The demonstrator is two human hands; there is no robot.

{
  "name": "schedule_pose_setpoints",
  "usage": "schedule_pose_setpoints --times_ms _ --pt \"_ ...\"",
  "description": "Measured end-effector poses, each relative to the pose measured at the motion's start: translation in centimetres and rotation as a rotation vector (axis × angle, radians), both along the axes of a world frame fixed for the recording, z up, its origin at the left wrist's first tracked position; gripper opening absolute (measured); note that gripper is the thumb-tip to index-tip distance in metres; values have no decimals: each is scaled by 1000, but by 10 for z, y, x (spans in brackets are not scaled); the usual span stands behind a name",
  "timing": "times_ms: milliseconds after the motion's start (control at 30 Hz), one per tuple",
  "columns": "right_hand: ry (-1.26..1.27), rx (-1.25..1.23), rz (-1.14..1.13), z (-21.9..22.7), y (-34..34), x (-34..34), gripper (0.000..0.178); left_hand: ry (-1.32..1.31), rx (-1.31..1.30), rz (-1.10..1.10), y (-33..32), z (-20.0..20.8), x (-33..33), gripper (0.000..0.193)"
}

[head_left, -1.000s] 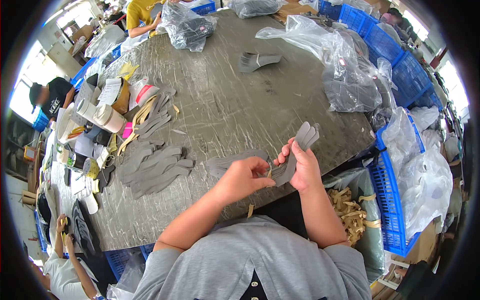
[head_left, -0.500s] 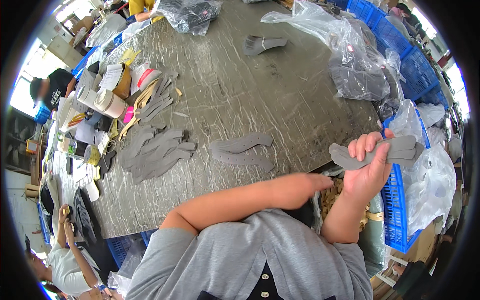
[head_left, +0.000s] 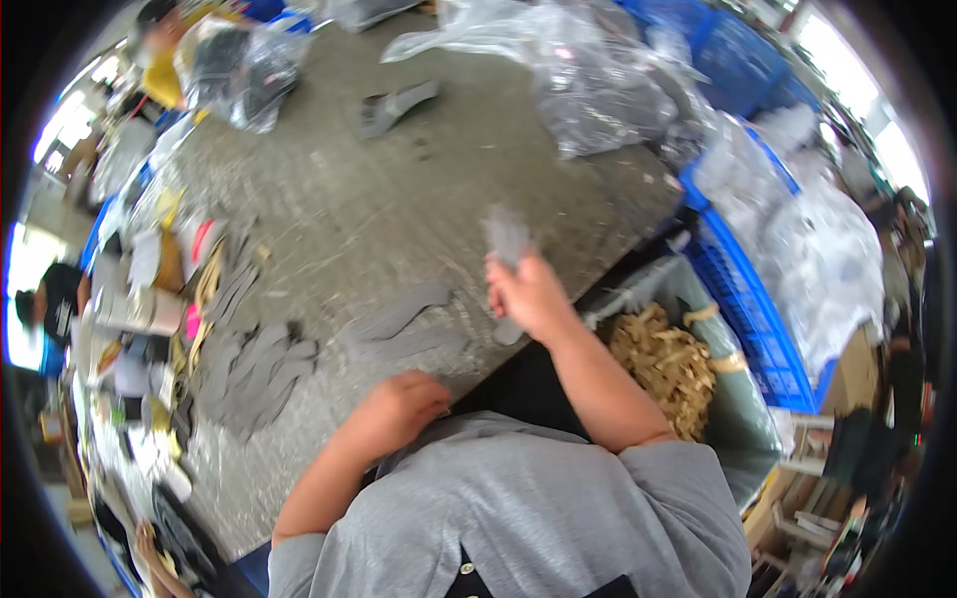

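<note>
My right hand (head_left: 526, 294) is closed round a stack of grey strips (head_left: 509, 231), raised above the front part of the table. Motion blurs the stack; it sticks out above and below the fist. My left hand (head_left: 404, 409) is curled near the table's front edge, close to my chest, and whatever its fingers may hold is hidden. Between and beyond the hands, a few curved grey strips (head_left: 399, 319) lie on the table. Farther left is a loose heap of similar grey strips (head_left: 257, 379). A small bundle of grey pieces (head_left: 394, 108) rests toward the far side.
A lined bin of tan scraps (head_left: 658, 364) stands at my right, beside a blue crate (head_left: 743, 289) with clear plastic bags. Bagged goods (head_left: 608, 105) lie at the table's far right. Cups, papers and tape (head_left: 150, 309) crowd the left edge. Other people are around the table.
My right hand has brought the grey stack leftward from over the crate to above the table. My left hand has drawn back left and its fingers have curled. The view has turned.
</note>
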State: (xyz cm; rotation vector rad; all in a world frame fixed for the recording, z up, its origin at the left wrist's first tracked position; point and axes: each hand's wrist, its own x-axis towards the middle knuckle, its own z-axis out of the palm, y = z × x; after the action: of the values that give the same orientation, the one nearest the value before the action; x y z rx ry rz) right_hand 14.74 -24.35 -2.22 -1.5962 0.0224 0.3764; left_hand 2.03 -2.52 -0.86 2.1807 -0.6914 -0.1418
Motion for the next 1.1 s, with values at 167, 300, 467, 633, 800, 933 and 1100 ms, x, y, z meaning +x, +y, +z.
schedule_pose_setpoints --times_ms 167,300,467,633,800,933,1100 --pt "-642 -708 184 -12 20 -11 21 -583 -504 166 -48 63 37 36" --pt "-788 -878 120 -9 23 -4 17 -503 -181 -162 -99 86 90 54" --pt "-753 -1077 77 -29 9 23 16 -509 317 145 -52 29 130 58" --pt "-785 -1098 172 -41 6 27 14 -272 575 136 -56 -36 145 50" --pt "-679 -910 103 -33 -39 22 28 -294 586 157 -56 -35 146 51" --pt "-842 -791 -30 -50 -48 21 30 -397 527 176 -77 -46 146 45" --pt "-874 -704 -47 -55 -58 24 38 -237 480 171 -86 -33 153 49"
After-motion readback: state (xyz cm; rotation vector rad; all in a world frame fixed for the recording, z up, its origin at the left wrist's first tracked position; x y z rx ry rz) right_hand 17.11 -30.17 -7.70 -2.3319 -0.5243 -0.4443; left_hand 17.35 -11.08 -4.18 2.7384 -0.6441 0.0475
